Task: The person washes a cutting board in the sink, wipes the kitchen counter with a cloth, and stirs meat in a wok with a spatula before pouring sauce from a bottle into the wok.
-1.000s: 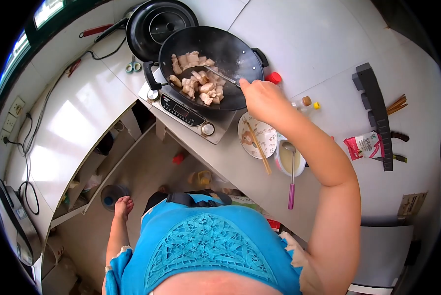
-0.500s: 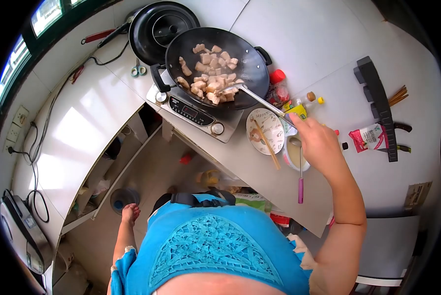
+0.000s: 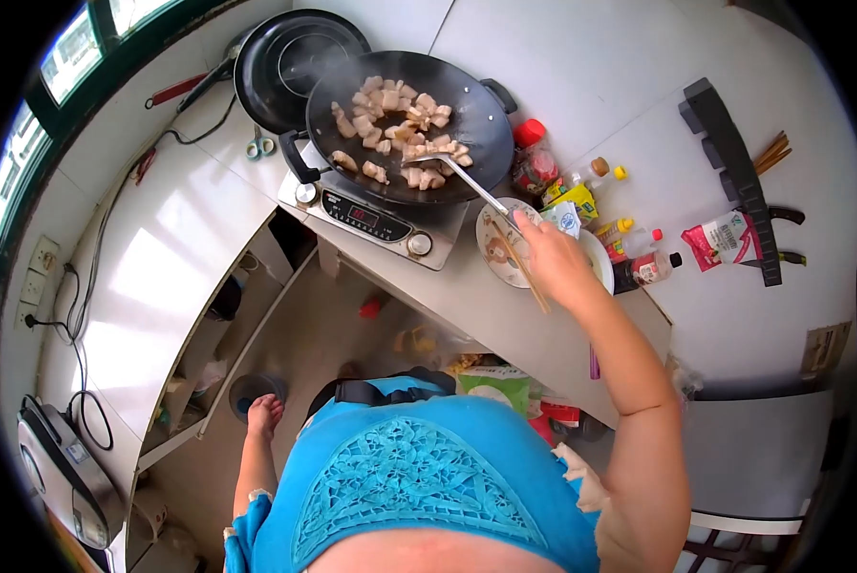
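Observation:
My right hand (image 3: 555, 256) is wrapped round the handle end of a metal spatula (image 3: 474, 183). The spatula's head is among pale meat chunks (image 3: 390, 100) in the black wok (image 3: 486, 129), with several pieces on or against it. Faint steam rises from the wok, which stands on an induction cooker (image 3: 366, 216) with a lit display. Below my right hand is a patterned bowl (image 3: 493, 250) with chopsticks (image 3: 532, 277) across it. My left hand (image 3: 265, 413) hangs low by my side, holding nothing, its fingers loosely bent.
A black lid (image 3: 299, 57) leans behind the wok, near scissors (image 3: 259, 143). Several bottles (image 3: 653, 267) and packets stand right of the bowl. A knife rack (image 3: 734, 181) is on the right wall. A rice cooker (image 3: 65, 477) sits at the left.
My right hand has moved up and left with the spatula, whose head is now further up the wok. The meat chunks have shifted and spread. My left hand has barely moved.

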`<state>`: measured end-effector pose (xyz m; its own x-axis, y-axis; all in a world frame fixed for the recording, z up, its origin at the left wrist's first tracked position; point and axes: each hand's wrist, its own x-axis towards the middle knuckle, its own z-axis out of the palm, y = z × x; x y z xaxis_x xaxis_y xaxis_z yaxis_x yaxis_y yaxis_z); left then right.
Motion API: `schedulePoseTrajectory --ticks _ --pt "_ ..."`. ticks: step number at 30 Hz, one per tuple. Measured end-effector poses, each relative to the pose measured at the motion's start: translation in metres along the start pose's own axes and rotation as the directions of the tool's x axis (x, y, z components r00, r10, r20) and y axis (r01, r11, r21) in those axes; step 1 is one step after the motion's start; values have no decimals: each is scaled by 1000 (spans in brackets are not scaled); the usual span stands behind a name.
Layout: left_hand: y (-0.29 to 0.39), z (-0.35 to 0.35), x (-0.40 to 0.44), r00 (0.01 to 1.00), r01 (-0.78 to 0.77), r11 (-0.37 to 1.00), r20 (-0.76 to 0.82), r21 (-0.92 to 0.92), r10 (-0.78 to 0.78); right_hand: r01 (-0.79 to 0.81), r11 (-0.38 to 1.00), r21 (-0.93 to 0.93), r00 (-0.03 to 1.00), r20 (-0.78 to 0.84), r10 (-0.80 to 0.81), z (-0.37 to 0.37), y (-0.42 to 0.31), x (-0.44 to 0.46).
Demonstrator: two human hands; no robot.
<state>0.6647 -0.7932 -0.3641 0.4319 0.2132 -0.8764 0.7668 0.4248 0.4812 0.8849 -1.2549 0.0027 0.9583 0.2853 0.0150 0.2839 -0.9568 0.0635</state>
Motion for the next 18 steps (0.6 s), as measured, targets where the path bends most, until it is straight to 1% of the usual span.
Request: schedulePoseTrajectory --ticks 1,4,5,6,7,8,10,11,12,14,15,16,17,18 --pt "-7 -1 0 1000 20 1000 2 -3 -20 3 1000 20 1000 27 -3 -9 -1 -4" --pt "-29 -19 3 998 67 997 5 44 -67 -8 977 214 1000 -8 10 -45 -5 9" --pt "-32 -24 3 998 65 995 -9 79 -65 32 967 253 997 -82 -12 -33 3 21" --pt "-27 -22 -7 998 64 991 -20 119 -63 -33 967 251 997 -55 49 -28 -3 36" --pt "-18 -17 -20 998 55 982 -51 182 -47 -19 969 247 993 -111 48 -8 -3 52" --pt "-16 -18 -17 998 55 987 -49 152 -47 -4 970 242 985 -167 46 12 -2 63" --pt "-13 -23 -9 998 48 995 -50 90 -44 -76 949 305 997 2 79 14 -20 69" --pt "-9 -24 -6 998 17 997 -59 82 -13 -118 936 332 992 89 93 4 -26 59" --pt "-5 -22 -1 999 -4 999 -41 53 6 -86 884 460 996 61 65 3 -18 51" --pt "-3 -19 5 1000 -28 1000 -12 -11 28 -14 730 683 1000 9 11 0 16 28" --pt "-2 -15 4 1000 -23 1000 -9 -20 23 -154 603 782 987 144 66 -9 22 20" --pt "-5 -14 7 1000 -14 1000 -4 -2 14 -294 455 840 955 282 96 -24 25 13" --pt "-9 -13 12 1000 -6 1000 1 17 6 -428 292 856 903 417 101 -32 27 9" --pt "-10 -12 15 1000 0 999 6 38 0 -424 353 834 905 406 127 -28 32 11"
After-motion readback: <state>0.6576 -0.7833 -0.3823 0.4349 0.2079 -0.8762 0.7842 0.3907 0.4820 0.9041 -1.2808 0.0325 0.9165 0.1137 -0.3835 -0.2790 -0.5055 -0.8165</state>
